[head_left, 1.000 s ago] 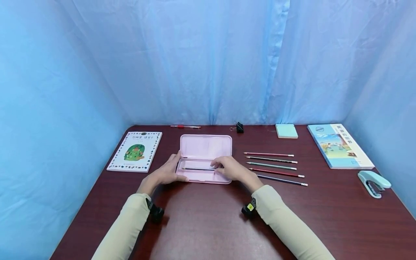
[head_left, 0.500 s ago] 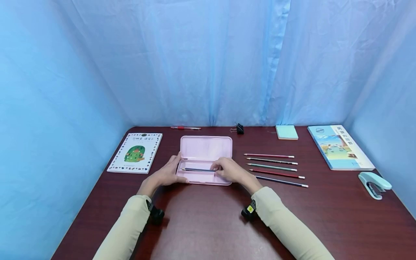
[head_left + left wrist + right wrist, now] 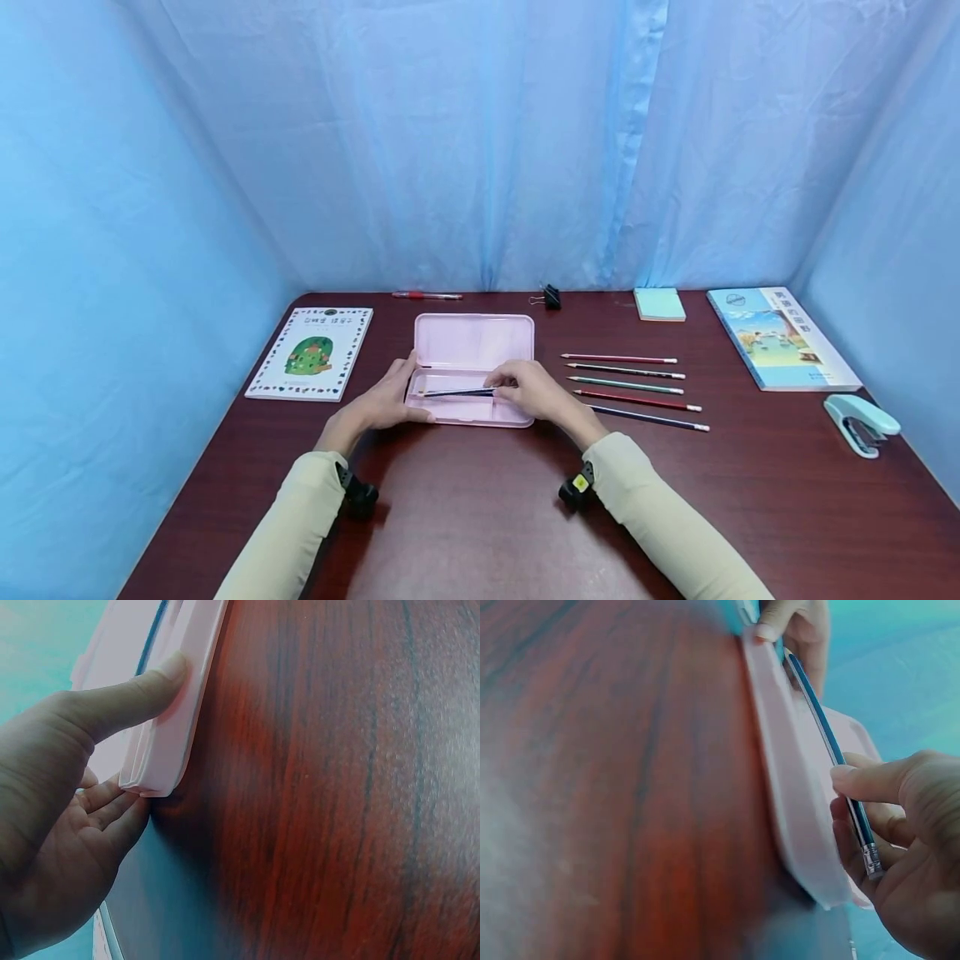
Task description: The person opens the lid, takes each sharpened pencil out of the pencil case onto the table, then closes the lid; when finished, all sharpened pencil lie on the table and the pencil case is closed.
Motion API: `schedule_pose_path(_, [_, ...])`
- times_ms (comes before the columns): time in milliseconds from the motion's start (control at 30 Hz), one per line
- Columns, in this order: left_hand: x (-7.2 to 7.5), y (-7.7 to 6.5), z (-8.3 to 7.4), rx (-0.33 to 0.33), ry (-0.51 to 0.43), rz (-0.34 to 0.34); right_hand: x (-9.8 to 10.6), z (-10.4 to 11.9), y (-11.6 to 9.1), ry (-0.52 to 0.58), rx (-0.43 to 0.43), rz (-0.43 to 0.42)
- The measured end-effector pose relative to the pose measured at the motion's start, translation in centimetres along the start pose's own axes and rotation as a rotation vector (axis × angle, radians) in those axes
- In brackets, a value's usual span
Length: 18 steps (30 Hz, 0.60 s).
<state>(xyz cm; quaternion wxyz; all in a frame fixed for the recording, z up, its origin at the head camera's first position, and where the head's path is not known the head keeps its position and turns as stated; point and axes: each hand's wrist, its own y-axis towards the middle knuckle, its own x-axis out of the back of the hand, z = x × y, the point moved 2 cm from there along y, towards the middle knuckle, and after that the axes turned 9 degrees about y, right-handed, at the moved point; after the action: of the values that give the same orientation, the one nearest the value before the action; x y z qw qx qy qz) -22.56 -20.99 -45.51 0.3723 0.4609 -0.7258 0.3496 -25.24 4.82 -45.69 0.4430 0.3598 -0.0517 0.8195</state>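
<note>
A pale pink pencil case [image 3: 474, 340] lies open on the table, its lid leaning back. My left hand [image 3: 385, 402] holds the case's left end, the thumb on the front wall and the other fingers round the far side of that end, as the left wrist view shows. Between thumb and fingers my right hand [image 3: 531, 392] pinches a dark blue pencil [image 3: 832, 742] near its metal-banded eraser end. The pencil [image 3: 457, 392] stretches over the case's tray with its tip to the left, the eraser end slightly raised. In the head view the right fingers hide that end.
Right of the case lie several pencils in a row, among them a dark blue pencil [image 3: 648, 418] and a green pencil [image 3: 626, 384]. A white book [image 3: 309, 354] is at left. A binder clip [image 3: 552, 297], sticky notes [image 3: 660, 304], another book [image 3: 783, 339] and a stapler [image 3: 861, 425] stand further round.
The pencil was low in the tray a second ago; my right hand now has it raised and slightly tilted. My left hand has stayed at the case.
</note>
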Motion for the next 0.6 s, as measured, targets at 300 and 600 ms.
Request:
schedule_pose_path(300, [0.0, 0.0, 0.0, 0.007, -0.003, 0.005, 3.9, -0.2, -2.6, -0.011, -0.070, -0.082])
schedule_pose_path(600, [-0.1, 0.1, 0.2, -0.024, 0.015, -0.019, 9.2, -2.2, -9.7, -0.118, -0.099, -0.180])
